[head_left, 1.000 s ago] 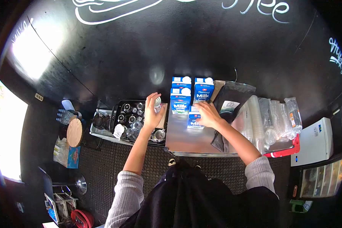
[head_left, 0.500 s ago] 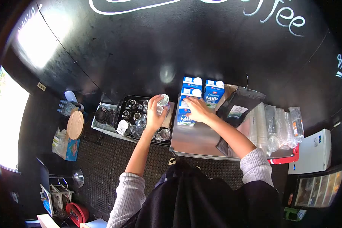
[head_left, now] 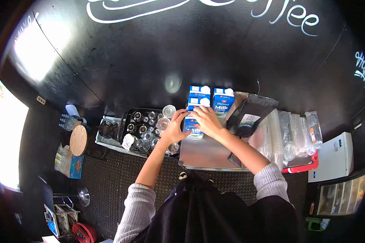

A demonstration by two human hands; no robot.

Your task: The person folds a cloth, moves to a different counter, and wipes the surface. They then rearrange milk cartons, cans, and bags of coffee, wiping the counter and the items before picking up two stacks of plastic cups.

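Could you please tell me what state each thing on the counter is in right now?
Front milk carton: upright, both hands on it.
Back milk cartons: upright, caps on.
Dark bag: leaning, sealed.
Tray of jars: full.
Left hand: on carton.
Right hand: on carton.

Both arms stretched forward, grey sleeves pushed up to the elbows, forearms bare. Left hand (head_left: 175,128) and right hand (head_left: 205,120) meet side by side, palms down, fingers (head_left: 196,113) spread forward, curled slightly. Wrists angled inward toward each other.
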